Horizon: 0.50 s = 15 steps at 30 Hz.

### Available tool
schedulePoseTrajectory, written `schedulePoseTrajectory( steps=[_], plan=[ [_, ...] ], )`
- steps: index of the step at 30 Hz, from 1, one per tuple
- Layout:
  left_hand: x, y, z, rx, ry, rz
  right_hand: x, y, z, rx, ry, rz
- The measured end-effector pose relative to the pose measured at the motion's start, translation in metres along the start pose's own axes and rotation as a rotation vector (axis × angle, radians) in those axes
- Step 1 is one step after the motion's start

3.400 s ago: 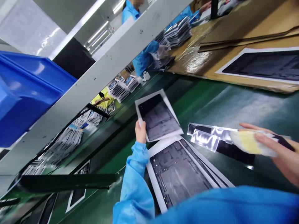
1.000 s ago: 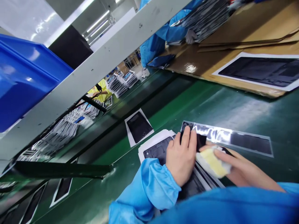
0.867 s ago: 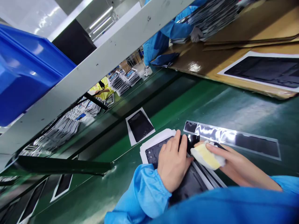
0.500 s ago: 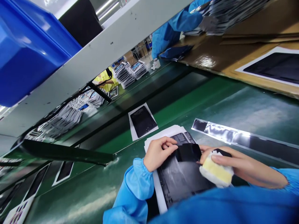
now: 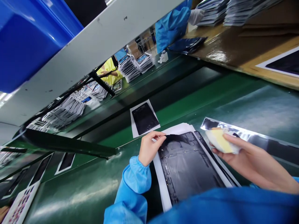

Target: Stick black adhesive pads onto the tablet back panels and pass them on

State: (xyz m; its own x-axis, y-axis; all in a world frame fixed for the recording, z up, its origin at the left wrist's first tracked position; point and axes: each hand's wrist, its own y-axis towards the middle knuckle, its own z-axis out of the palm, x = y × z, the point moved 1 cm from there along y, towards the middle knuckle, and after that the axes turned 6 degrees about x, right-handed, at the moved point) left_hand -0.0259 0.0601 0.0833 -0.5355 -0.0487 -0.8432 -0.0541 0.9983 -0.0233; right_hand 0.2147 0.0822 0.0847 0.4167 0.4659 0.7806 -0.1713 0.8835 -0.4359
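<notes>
A dark tablet back panel (image 5: 189, 166) on white backing sheets lies on the green bench before me. My left hand (image 5: 149, 147), in a blue sleeve, pinches the top left corner of the panel, at a thin black strip along its top edge. My right hand (image 5: 247, 157) holds a yellow and white sponge pad (image 5: 220, 140) just right of the panel. A long shiny liner strip (image 5: 257, 140) lies beyond that hand.
Another dark panel on white paper (image 5: 144, 118) rides the green conveyor belt (image 5: 187, 93) further out. A grey shelf rail (image 5: 77, 59) and blue bin (image 5: 25, 40) hang at upper left. Co-workers in blue sleeves (image 5: 171, 25) handle stacks of panels (image 5: 135, 63) on a brown bench (image 5: 233, 53).
My left hand slid from the middle of the panel to its top left corner and pinched there. My right hand drew the sponge pad off to the right, uncovering the panel.
</notes>
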Motion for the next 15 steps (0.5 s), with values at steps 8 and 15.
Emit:
schedulePoseTrajectory(
  steps=[8, 15],
  plan=[
    [0.004, -0.003, -0.009, -0.004, 0.1, 0.051, -0.001, -0.003, 0.013, -0.001, -0.016, -0.07],
    [0.015, 0.006, 0.001, 0.163, 0.064, -0.029, -0.01, 0.002, 0.02, -0.062, -0.308, -0.257]
  ],
)
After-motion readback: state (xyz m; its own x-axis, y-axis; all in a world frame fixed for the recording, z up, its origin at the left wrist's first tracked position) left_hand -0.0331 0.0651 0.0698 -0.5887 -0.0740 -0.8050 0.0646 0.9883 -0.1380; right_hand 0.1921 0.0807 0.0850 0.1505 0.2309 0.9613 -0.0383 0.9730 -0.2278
